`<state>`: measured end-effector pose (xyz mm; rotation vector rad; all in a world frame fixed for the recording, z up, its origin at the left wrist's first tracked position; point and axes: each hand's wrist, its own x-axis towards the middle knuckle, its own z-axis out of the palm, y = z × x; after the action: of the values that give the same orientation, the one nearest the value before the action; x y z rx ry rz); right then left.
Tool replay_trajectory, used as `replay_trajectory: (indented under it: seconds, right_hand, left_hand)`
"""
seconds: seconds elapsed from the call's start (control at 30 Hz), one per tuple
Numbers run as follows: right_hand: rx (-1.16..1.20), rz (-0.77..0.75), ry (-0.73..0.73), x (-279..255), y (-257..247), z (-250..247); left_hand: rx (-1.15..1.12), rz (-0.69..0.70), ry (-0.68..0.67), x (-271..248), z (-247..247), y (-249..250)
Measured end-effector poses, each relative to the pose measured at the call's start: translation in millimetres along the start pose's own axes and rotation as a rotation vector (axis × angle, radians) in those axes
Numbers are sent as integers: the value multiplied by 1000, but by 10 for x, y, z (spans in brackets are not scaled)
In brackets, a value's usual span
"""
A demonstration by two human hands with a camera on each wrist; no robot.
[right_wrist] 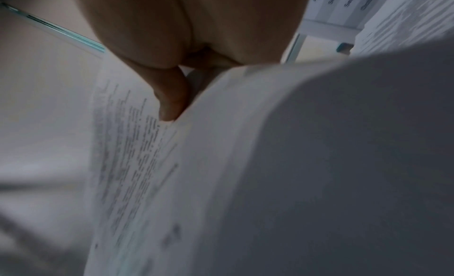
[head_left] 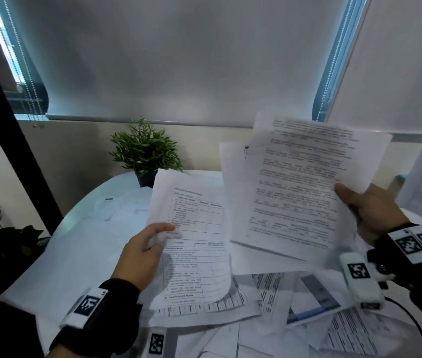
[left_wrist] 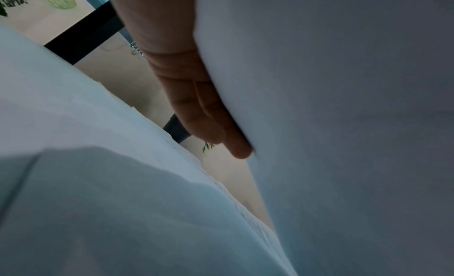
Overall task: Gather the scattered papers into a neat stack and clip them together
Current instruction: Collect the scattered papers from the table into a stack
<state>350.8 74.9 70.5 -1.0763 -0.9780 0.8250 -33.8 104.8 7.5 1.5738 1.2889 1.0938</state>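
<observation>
Gathering is the step in hand, and it goes well only if each hand keeps a firm pinch near the paper's edge. At the near edge of the table (head_left: 57,254) many loose papers (head_left: 269,301) lie overlapping, not yet collected, and no clip shows in any view. Above them the left hand (head_left: 141,254) holds the form sheet (head_left: 194,244) by its left margin, thumb on the printed face and fingers (left_wrist: 213,128) flat behind it. Its lower corner curls and touches the pile. To the right, the right hand (head_left: 370,210) pinches the text sheets (head_left: 300,187) at their right edge, thumb (right_wrist: 172,103) on top, lifted clear of the table. I judge the form sheet should be slid behind the text sheets, then the edges tapped on the table to make them even. Beside the far edge stands a small potted plant (head_left: 144,151), well apart from the work.
</observation>
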Motion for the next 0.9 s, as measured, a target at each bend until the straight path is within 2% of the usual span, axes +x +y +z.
replay_trajectory:
  seconds: [0.13, 0.27, 0.37, 0.43, 0.5, 0.6, 0.73, 0.83, 0.9]
  right_hand:
    - [-3, -10, -80, -40, 92, 297]
    - [70, -6, -132, -71, 135, 487]
    - [-94, 21, -115, -111, 235, 638]
    - [-236, 104, -121, -149, 381, 758]
    - [-314, 263, -163, -214, 527, 871]
    - [-358, 454, -190, -326, 669, 1032]
    - [-271, 557, -116, -413, 758, 1049]
    - [-193, 506, -57, -375, 693, 996]
    - [-135, 430, -66, -348, 613, 969]
  left_hand:
    - [-191, 4, -23, -18, 98, 138]
    - [-234, 27, -18, -29, 183, 237]
    - [-381, 11, 65, -50, 249, 319]
    - [-443, 3, 62, -65, 272, 375]
    - [-349, 72, 22, -80, 292, 362]
    - [-159, 97, -21, -99, 332, 336]
    - [-264, 145, -84, -115, 274, 394]
    - [-358, 293, -131, -81, 187, 502]
    - [-349, 375, -115, -29, 149, 563]
